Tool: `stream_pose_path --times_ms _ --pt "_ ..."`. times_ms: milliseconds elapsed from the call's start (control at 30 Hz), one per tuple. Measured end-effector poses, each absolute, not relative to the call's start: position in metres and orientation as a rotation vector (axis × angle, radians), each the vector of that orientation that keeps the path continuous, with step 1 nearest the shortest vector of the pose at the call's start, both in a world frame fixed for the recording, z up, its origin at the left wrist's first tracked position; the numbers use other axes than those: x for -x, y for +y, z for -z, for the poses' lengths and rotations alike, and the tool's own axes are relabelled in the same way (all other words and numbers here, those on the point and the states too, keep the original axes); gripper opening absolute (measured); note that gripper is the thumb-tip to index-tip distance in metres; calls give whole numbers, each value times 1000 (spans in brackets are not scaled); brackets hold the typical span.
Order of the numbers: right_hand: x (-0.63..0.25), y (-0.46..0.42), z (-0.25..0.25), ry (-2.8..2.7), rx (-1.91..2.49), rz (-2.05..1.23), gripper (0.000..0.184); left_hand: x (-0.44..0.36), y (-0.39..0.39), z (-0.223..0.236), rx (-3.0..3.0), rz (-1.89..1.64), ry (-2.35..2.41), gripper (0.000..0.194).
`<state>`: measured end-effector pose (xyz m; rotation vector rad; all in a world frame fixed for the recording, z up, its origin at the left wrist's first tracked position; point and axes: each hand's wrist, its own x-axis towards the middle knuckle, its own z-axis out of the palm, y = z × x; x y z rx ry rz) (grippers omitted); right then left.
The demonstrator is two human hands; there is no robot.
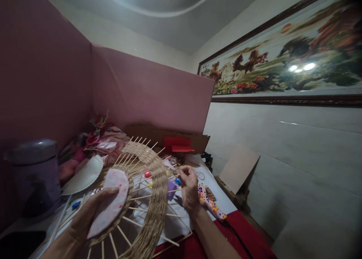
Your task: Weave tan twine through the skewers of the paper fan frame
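A round woven straw piece point(160, 191) with thin wooden sticks radiating outward stands tilted before me. At its middle is a pale fabric-covered disc point(114, 195) with small red and green marks. My left hand point(92, 206) grips this piece at the disc, thumb across the fabric and the other fingers hidden behind. Beside the outer right edge of the weave, my right hand point(190, 187) is raised with thumb and fingertips pinched together near a stick end. Whatever lies between those fingertips is too small to make out.
A flower-patterned tool point(210, 204) with a black cord lies right of my right hand. On the left are a white paper plate point(87, 178) and a purple container point(35, 179). Behind lie pink cloth point(113, 138), red paper point(178, 144) and cardboard point(147, 130).
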<state>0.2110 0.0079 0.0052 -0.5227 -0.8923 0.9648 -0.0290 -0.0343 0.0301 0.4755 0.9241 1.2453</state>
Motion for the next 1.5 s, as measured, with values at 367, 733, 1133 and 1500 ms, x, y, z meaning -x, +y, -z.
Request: stream_pose_path --times_ms 367,733,1133,1500 --pt "-206 0 -10 -1025 502 -1113 32 30 -33 -31 -496 -1237 942 41" --pt "-210 2 -9 -1024 567 -1303 57 31 -34 -24 -491 -1202 913 33" --pt "-209 -3 -2 -986 525 -1623 29 35 -32 -20 -541 -1201 877 26" --pt "-211 1 -6 -1043 461 -1508 18 35 -33 -22 -576 -1248 942 11"
